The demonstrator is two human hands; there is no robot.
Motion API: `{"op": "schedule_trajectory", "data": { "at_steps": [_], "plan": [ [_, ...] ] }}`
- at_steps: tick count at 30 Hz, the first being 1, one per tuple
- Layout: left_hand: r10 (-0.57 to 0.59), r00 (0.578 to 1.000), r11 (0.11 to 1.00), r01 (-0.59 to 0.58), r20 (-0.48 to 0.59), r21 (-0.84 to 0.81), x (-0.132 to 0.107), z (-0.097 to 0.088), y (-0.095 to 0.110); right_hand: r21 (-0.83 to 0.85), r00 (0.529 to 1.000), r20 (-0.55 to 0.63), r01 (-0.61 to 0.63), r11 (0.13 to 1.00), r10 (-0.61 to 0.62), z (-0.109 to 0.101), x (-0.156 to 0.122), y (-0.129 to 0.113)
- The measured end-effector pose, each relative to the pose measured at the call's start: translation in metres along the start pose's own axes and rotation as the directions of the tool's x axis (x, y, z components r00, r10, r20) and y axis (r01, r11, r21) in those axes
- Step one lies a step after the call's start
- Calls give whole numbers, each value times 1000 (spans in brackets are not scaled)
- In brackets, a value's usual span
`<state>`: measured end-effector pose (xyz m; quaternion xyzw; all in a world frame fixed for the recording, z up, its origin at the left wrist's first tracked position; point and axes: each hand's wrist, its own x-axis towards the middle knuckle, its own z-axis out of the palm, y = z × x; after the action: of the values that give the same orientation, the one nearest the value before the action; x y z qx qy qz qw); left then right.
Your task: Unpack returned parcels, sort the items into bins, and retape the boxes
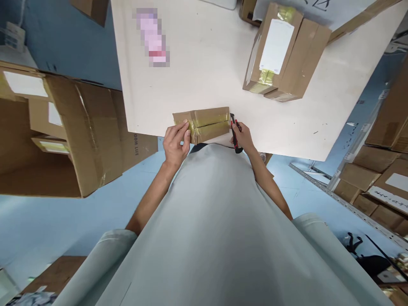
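Note:
A small cardboard box with yellowish tape along its seam lies at the near edge of the white table. My left hand grips the left end of this box, fingertips on its top and side. In my right hand is a black and red utility knife, held at the box's right end. The knife's upper tip is beside the box's right edge; whether it touches the cardboard I cannot tell.
Two cardboard boxes stand together at the table's back right, one with a white label. A pixelated pink item lies at the back left. On the left is a large open carton with smaller boxes inside. Shelves with stacked boxes line the right.

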<state>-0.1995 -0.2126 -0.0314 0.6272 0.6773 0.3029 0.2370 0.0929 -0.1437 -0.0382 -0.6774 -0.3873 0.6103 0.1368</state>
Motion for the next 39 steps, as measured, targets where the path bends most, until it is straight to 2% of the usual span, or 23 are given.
{"op": "schedule_trajectory", "data": {
  "at_steps": [3,6,11,15,17,19,21,24,27,31,35,39],
  "plan": [
    [-37,999,999,37,1,-10,1,-8,6,-31,1000,-22,-18,999,18,7,-8,-11],
    [-71,997,996,73,34,-43,8,-6,14,-67,996,-92,-4,998,-2,4,-16,-19],
    [-188,975,959,209,121,-189,27,19,17,-153,971,-234,12,988,-48,-17,-27,-25],
    [-323,916,900,375,237,-224,50,41,4,-306,961,-260,10,952,-94,-27,-34,-28],
    [-327,898,888,399,294,-229,62,46,-6,-428,956,-268,-5,904,-122,-25,-40,-33],
    [-289,896,895,378,338,-237,76,46,-14,-559,939,-297,-23,829,-174,-16,-49,-41],
    [-249,894,905,352,372,-241,90,42,-21,-660,938,-265,-7,751,-224,-2,-59,-54],
    [-207,884,918,324,419,-231,112,35,-27,-751,984,-45,81,655,-172,28,-71,-75],
    [-186,860,929,311,475,-199,130,30,-30,-816,992,104,125,565,-69,61,-73,-94],
    [-163,832,925,316,529,-211,140,33,-38,-868,996,88,81,490,-9,90,-62,-112],
    [-159,845,881,354,510,-313,138,41,-48,-888,999,50,43,458,4,102,-54,-119],
    [-176,832,862,388,526,-326,136,45,-51,-896,1000,3,-10,444,29,112,-51,-125]
  ]
}}
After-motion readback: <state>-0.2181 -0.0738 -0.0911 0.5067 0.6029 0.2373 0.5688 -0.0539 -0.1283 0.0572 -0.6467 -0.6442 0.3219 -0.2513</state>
